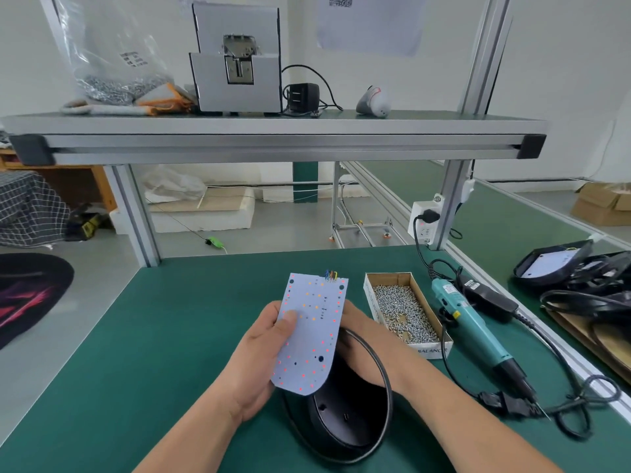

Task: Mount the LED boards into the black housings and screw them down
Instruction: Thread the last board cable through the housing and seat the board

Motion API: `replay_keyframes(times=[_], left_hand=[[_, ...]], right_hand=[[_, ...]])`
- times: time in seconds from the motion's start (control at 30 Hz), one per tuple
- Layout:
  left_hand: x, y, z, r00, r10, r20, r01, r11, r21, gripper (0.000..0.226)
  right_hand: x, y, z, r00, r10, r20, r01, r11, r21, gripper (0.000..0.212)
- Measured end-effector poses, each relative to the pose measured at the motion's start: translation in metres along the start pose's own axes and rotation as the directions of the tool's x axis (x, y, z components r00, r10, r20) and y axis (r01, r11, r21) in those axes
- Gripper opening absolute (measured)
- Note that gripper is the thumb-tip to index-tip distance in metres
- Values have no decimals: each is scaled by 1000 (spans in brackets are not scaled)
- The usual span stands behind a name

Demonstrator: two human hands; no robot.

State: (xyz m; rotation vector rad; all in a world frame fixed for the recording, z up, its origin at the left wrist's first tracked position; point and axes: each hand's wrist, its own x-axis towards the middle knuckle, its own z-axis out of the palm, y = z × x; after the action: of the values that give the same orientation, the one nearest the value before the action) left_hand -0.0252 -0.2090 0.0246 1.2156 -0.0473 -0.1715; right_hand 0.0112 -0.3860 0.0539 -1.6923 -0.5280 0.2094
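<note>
Black rounded plastic housing (341,421) lies on the green mat (153,336); left hand (263,356) pinches the white round-ended LED board (310,332) above it, unseated; right hand (365,339) grip hidden; next, likely, lowering it in squarely.

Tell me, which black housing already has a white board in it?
The far-right housing on the neighbouring bench: white shows inside it; the near housing shows only black.

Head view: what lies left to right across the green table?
Left hand → LED board it grips → open box of screws → teal electric screwdriver → pile of black housings at the right edge. Left out for overlap: right hand, housing under the board.
</note>
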Motion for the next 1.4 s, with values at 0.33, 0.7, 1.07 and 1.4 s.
replay_keyframes(times=[0.33, 0.7, 1.07, 1.4], left_hand=[[1, 3, -5, 992, -6, -126, 17, 996, 83, 23], [1, 6, -2, 987, 2, -163, 20, 991, 133, 21], [8, 12, -15, 995, -90, 50, 103, 897, -429, 58], [10, 3, -9, 963, -126, 237, 156, 981, -112, 52]], right_hand=[[-14, 7, -39, 993, 114, 24, -116, 979, 165, 30], [-11, 12, -27, 977, 202, 70, -211, 857, 470, 46], [-10, 15, -27, 917, 344, -201, -211, 848, 487, 15], [-7, 15, -21, 891, 375, -257, -141, 766, 627, 11]])
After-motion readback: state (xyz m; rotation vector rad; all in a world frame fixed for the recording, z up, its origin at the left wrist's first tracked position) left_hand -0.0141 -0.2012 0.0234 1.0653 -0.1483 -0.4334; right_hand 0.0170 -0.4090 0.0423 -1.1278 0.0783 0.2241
